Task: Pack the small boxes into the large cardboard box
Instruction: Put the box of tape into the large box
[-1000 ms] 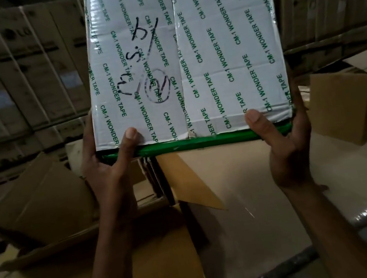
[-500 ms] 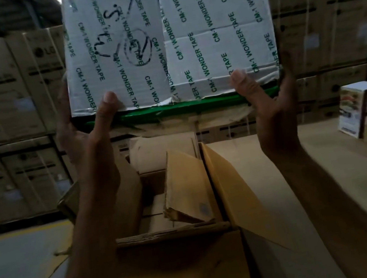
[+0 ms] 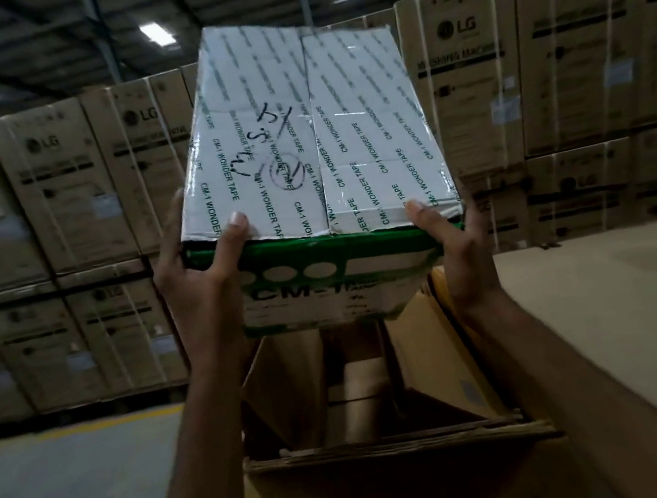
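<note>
1. The large cardboard box (image 3: 396, 443) is shown open, near centre.
2. The small box (image 3: 314, 154) is held tilted above its opening. Lowering between the flaps is judged the next move.
3. The left hand (image 3: 202, 288) and right hand (image 3: 460, 260) are curled round its sides, thumbs pressed on top.

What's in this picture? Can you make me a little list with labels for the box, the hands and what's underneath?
held: white taped box, green side, tilted
left hand: grips its lower left corner
right hand: grips its lower right corner
underneath: large cardboard box, flaps open
behind: stacked LG cartons
</note>
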The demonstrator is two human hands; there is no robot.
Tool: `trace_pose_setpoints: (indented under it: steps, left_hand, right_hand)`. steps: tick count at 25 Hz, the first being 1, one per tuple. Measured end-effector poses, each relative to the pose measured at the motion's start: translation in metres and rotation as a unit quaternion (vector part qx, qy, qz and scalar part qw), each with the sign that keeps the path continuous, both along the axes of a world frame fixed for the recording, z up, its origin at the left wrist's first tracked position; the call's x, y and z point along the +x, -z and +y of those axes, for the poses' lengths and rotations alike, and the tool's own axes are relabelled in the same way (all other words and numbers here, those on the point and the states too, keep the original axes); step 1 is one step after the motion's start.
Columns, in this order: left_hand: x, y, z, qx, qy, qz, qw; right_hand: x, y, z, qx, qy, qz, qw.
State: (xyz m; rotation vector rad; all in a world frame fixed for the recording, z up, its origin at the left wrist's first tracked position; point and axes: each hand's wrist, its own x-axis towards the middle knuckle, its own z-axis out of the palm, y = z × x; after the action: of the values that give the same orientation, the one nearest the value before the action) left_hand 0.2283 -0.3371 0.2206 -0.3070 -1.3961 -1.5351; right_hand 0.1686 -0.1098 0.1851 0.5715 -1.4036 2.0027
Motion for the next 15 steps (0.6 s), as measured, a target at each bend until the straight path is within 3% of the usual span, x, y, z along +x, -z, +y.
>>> trace_pose_setpoints:
  steps: [13, 15]
  left_hand:
    - [-0.051, -0.01, -0.048, -0.066, 0.014, -0.033, 0.997]
    - [-0.051, -0.018, -0.041, -0.088, 0.002, -0.008, 0.996]
  right_hand:
    - [-0.039, 0.004, -0.033, -0.071, -0.027, -0.103, 0.992]
    - [-0.041, 0.005, -0.03, -0.097, -0.04, -0.112, 0.988]
